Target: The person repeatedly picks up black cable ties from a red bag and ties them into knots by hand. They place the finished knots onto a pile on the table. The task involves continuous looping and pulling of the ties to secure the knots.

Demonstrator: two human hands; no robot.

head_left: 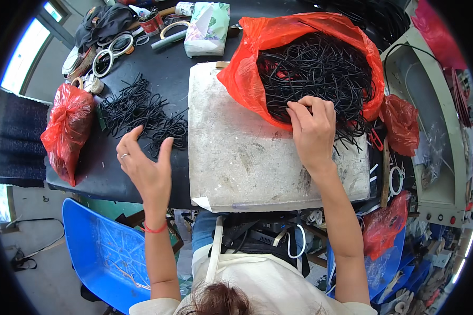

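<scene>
An open red plastic bag (pixel 242 68) lies at the far right of the pale, stained board, filled with a tangle of thin black cords (pixel 320 68). At the bag's near edge is my right hand (pixel 314 128), its thumb and fingers pinched together over the cords; whether a cord is between the fingertips is hard to make out. My left hand (pixel 147 165) hovers left of the board with thumb and fingers apart, holding nothing. Just beyond it, a loose heap of black cords (pixel 142 113) rests on the dark tabletop. The worn board (pixel 242 168) spans the space between both hands.
A knotted red bag (pixel 68 126) sits at the table's left end. Tape rolls (pixel 104 63) and a tissue pack (pixel 207 31) stand along the back. A blue plastic bin (pixel 100 252) is below on the left; a grey metal machine housing (pixel 425 131) borders the right side.
</scene>
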